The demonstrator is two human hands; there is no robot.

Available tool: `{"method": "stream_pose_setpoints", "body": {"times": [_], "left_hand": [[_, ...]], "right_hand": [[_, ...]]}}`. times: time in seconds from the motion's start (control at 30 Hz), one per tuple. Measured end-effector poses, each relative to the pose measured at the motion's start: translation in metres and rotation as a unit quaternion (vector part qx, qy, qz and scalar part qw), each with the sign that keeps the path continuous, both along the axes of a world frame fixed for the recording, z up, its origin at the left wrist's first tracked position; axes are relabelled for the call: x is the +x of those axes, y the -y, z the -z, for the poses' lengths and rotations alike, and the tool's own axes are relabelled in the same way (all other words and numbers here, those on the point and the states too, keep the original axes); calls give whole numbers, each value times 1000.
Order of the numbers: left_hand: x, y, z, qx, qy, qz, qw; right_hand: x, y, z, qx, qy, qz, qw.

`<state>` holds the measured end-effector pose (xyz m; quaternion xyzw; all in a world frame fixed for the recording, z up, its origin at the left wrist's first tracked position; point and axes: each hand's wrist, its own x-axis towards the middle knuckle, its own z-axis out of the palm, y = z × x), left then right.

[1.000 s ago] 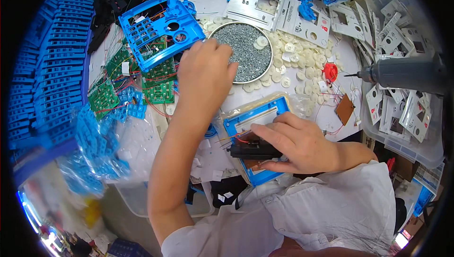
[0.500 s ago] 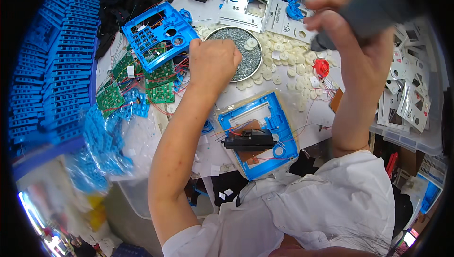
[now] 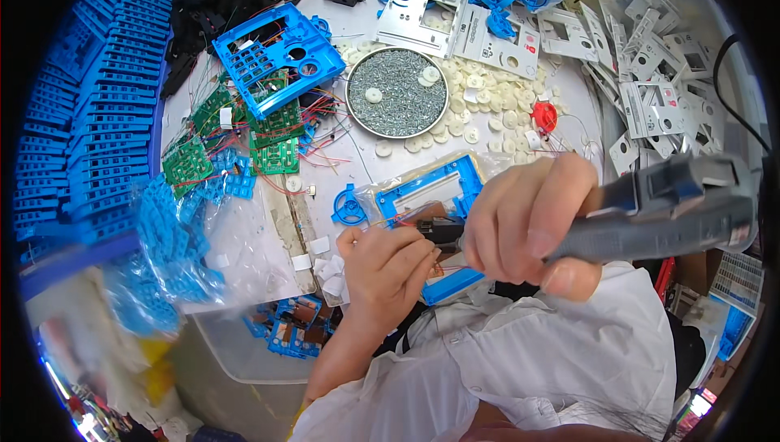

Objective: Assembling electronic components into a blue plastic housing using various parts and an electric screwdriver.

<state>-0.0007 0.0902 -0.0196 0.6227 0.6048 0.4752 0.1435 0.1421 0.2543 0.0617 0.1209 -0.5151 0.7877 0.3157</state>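
My right hand (image 3: 528, 218) is wrapped round a dark grey electric screwdriver (image 3: 670, 214), which lies nearly level with its front end toward the left. Below it, a blue plastic casing (image 3: 455, 286) lies on the table, partly hidden by both hands. A black box-shaped module (image 3: 443, 231) rests in this casing, with thin wires around it. My left hand (image 3: 388, 267) is closed at the module's left side, fingertips pressed together. Whatever they pinch is hidden. The screwdriver's tip is also hidden behind my right fingers.
A round dish (image 3: 357, 117) of small screws stands beyond the casing, with white discs (image 3: 508, 121) scattered beside it. Another blue casing (image 3: 276, 60) lies over green circuit boards (image 3: 276, 158). Stacked blue parts (image 3: 89, 133) line the left; white panels (image 3: 650, 109) fill a bin at right.
My left hand has come back from the screw dish to the module. My right hand has lowered the screwdriver from the upper right to beside the casing, turning it more level.
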Motion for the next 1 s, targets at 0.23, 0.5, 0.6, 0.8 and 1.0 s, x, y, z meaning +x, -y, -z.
{"method": "stream_pose_setpoints", "body": {"times": [0.23, 0.5, 0.6, 0.8, 1.0], "left_hand": [[3, 4, 4, 17, 7, -8, 1000], [7, 3, 6, 28, 23, -27, 999], [7, 6, 4, 33, -19, -28, 999], [-13, 4, -1, -91, -74, -45, 992], [-13, 12, 17, -70, -149, -29, 986]], "right_hand": [[-4, 10, 6, 31, -18, 0, 999], [-6, 14, 11, 35, -26, 2, 999], [-6, 17, 11, 33, -29, 19, 999], [3, 14, 21, 44, 26, 101, 994], [-4, 11, 30, 113, 76, 95, 986]]}}
